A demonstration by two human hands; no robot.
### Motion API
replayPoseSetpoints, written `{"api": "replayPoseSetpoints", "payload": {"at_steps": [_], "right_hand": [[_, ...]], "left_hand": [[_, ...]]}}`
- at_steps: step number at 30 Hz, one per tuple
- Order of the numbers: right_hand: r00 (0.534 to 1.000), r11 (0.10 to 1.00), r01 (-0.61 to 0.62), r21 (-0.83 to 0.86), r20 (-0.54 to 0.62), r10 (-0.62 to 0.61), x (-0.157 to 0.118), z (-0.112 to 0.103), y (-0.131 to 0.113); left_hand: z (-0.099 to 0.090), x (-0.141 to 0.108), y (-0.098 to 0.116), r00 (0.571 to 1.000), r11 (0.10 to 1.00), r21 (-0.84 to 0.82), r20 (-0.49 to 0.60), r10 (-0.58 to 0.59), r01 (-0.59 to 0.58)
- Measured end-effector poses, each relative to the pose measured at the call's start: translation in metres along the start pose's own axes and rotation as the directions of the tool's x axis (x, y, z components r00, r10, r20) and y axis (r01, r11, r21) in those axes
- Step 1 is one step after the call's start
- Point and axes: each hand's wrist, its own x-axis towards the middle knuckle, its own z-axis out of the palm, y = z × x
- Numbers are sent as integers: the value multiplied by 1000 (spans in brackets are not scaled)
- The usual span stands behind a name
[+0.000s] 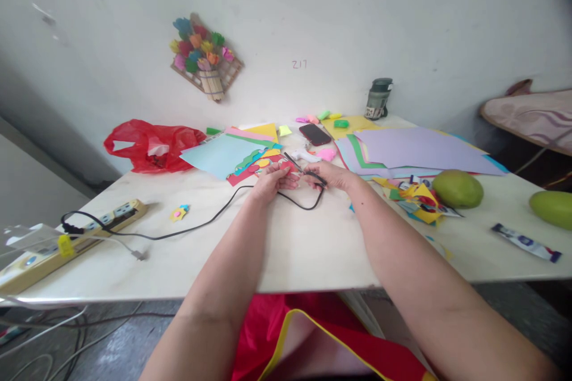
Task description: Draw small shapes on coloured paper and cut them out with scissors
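Over the middle of the table, my left hand (273,182) is closed on a small piece of red paper (288,166). My right hand (331,175) grips dark-handled scissors (316,178), whose blades point up and left beside the red paper. Whether the blades touch the paper I cannot tell. Just beyond my hands lie a white glue gun (305,156) and a pile of cut coloured paper strips and discs (254,162). A black cord (201,225) runs under my hands to the left.
A power strip (111,214) and a small paper flower (179,212) are at left. A red plastic bag (152,146), phone (315,134) and coloured sheets (415,149) stand farther back. Paper scraps (422,199), green fruit (458,189) and a glue tube (526,242) lie right.
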Motion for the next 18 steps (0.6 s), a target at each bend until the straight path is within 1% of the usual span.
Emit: {"api": "replayPoseSetpoints", "payload": {"at_steps": [6,13,18], "right_hand": [[1000,1000,0,-7,-17,0,0,0,1],[1000,1000,-10,-29,-6,9,2,-1,2],[999,999,-35,-24,-29,35,1,0,-2]], "left_hand": [[0,0,0,1000,1000,2,2,10,-10],[0,0,0,1000,1000,-2,3,13,-13],[-1,1,-1,999,998,44,-10,41,-40]]}}
